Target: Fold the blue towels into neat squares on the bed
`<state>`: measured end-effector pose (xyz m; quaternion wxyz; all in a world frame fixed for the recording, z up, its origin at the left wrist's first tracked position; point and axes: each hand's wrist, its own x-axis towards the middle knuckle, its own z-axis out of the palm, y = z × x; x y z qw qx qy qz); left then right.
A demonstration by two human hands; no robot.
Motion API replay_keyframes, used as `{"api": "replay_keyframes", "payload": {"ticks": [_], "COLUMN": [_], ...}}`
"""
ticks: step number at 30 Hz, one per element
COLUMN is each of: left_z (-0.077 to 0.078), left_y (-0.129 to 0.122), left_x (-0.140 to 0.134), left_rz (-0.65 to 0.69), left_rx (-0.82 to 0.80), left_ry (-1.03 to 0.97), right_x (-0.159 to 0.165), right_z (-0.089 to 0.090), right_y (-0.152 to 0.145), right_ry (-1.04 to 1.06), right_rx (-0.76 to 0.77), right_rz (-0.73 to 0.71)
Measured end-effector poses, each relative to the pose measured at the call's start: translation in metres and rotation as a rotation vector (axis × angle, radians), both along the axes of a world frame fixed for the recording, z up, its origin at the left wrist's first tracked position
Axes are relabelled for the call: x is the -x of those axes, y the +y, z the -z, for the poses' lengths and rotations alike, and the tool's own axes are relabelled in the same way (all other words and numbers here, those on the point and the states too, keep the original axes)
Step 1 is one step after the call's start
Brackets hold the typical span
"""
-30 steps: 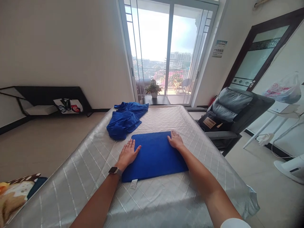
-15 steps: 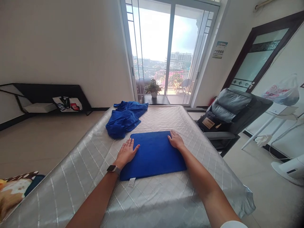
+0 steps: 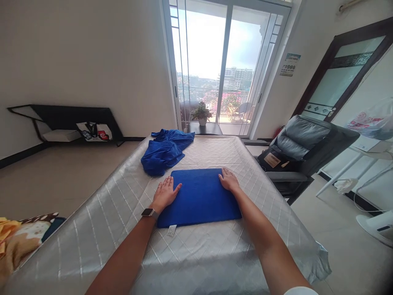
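A folded blue towel (image 3: 199, 196) lies flat on a table covered with a silver quilted cloth (image 3: 215, 254). My left hand (image 3: 165, 194) rests palm down on the towel's left edge, fingers spread; a watch is on that wrist. My right hand (image 3: 229, 180) lies flat on the towel's far right corner. A white tag sticks out at the towel's near left corner. A crumpled blue cloth (image 3: 166, 149) lies farther back on the left of the table, apart from both hands.
A grey reclining chair (image 3: 299, 151) stands right of the table. Glass balcony doors (image 3: 224, 65) are beyond it, with a potted plant (image 3: 202, 114) on a dark stand. A black frame (image 3: 70, 125) leans on the left wall. A patterned cushion (image 3: 21, 241) is at lower left.
Both hands stay flat on the folded towel. The view has shifted slightly to the left; nothing on the table has visibly moved.
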<state>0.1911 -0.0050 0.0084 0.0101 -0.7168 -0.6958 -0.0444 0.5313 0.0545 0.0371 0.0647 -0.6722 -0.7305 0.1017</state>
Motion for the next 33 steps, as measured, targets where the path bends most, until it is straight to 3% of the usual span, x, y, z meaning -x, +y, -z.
{"api": "replay_keyframes", "payload": {"ticks": [8,13,16,20,23,26,29,33], "left_z": [-0.003,-0.007,-0.018,-0.03,-0.029,-0.021,-0.013,-0.009], "left_y": [0.005,0.024,0.036,0.051,0.059,0.062,0.064,0.066], "left_x": [0.0,-0.009,-0.048,-0.135,-0.194,-0.223,-0.218,-0.172], "left_rz": [-0.058,-0.145,-0.053,0.226,0.39,0.424,0.375,0.301], "left_rx": [0.039,-0.047,-0.086,-0.054,-0.019,0.006,0.015,0.009], "left_ry": [0.014,0.026,0.002,-0.114,-0.216,-0.262,-0.264,-0.222], "right_x": [-0.001,-0.001,-0.001,-0.001,-0.003,-0.005,-0.005,-0.002], "right_z": [0.003,0.004,0.004,0.004,0.005,0.006,0.006,0.004], "right_y": [0.001,0.0,0.001,0.0,-0.001,-0.001,-0.002,-0.001], "right_ry": [0.02,0.036,0.044,0.041,0.022,-0.006,0.001,0.027], "right_rx": [-0.032,-0.035,-0.04,-0.047,-0.045,-0.049,-0.055,-0.048], "right_rz": [-0.007,-0.007,-0.004,0.0,-0.014,-0.041,-0.034,0.002]}}
